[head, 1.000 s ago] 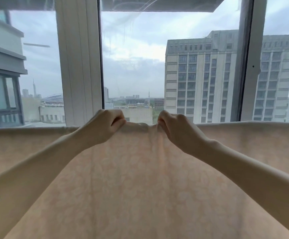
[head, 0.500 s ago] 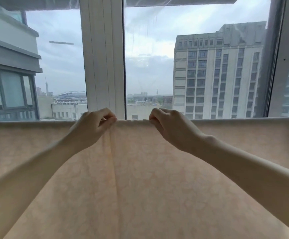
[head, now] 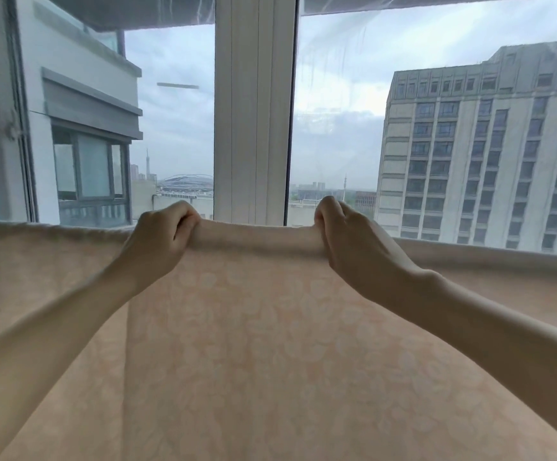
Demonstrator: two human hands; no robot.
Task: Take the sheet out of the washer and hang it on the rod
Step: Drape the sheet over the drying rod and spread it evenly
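A pale peach sheet (head: 253,344) with a faint white flower print hangs in front of me and fills the lower half of the view. Its top fold runs level from the left edge to the right edge, draped over a rod that the cloth hides. My left hand (head: 157,241) pinches the top fold left of centre. My right hand (head: 347,241) pinches the same fold right of centre. The stretch of cloth between the two hands is pulled taut and lifted slightly. The washer is out of view.
Directly behind the sheet stands a large window with a wide white frame post (head: 253,111) in the middle. Through the glass I see a balcony wall (head: 80,128) at left and a tall grey building (head: 486,144) at right.
My hands have slid apart along the top fold, spreading the cloth between them. The crease that ran down between them has flattened, and my view has shifted to the left.
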